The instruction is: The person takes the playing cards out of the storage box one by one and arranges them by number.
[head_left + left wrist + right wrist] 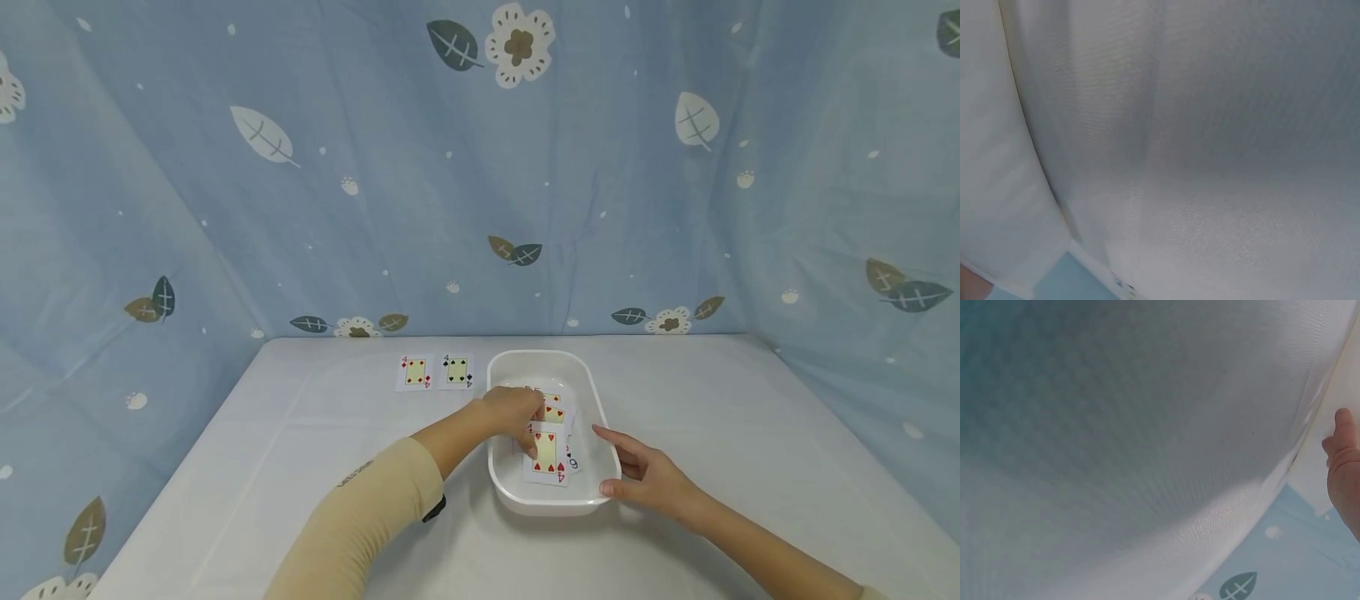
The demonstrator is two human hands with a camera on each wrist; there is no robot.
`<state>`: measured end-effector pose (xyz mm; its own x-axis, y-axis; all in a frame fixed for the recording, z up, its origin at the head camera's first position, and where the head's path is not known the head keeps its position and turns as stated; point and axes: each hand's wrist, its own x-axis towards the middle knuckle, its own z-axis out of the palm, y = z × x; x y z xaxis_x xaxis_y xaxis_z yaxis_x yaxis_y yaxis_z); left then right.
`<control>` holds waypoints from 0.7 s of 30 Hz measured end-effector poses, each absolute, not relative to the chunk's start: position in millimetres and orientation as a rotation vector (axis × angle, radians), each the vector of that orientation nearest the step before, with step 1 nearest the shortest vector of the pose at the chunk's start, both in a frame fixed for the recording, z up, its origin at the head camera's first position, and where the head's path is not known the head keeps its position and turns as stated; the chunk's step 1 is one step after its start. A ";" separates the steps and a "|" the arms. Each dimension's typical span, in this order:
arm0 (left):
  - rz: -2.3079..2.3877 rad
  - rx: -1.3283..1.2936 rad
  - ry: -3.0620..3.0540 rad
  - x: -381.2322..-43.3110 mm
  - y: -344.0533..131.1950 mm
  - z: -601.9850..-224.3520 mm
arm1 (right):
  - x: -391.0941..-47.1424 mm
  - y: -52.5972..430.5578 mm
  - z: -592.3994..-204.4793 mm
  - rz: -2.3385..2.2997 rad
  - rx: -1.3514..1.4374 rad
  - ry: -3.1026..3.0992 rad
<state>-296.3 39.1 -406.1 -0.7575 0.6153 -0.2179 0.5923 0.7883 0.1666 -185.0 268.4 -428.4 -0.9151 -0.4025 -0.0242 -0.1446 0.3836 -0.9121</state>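
Observation:
A white plastic tray (501, 492) holds several loose playing cards, overlapping one another. My left hand (512, 410) reaches in over its left rim and pinches the four of hearts (551, 454) by the left side, thumb low and fingers higher up. Behind that card lie another hearts card (555, 414) and a diamonds card (552, 398), partly covered. A card with a black pip (573, 462) peeks out at its right. My right hand (652, 479) grips the tray's right side, fingertip and thumb on the rim. In the right wrist view, part of this hand (1345, 465) shows against the tray.
The four of diamonds (415, 372) and the four of clubs (456, 372) lie face up side by side on the white tablecloth (322, 442), left of the tray. A blue patterned curtain (420, 208) closes off the back and sides.

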 end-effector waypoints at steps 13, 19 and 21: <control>0.700 1.083 2.673 -298.4 32.7 -405.9 | -184.1 269.1 -427.2 -1.530 -0.531 2.411; 0.857 1.113 2.634 -300.4 28.2 -404.4 | -184.3 269.3 -427.9 -1.527 -0.552 2.417; 0.892 1.107 2.620 -301.0 26.9 -403.4 | -184.3 269.4 -427.6 -1.526 -0.550 2.415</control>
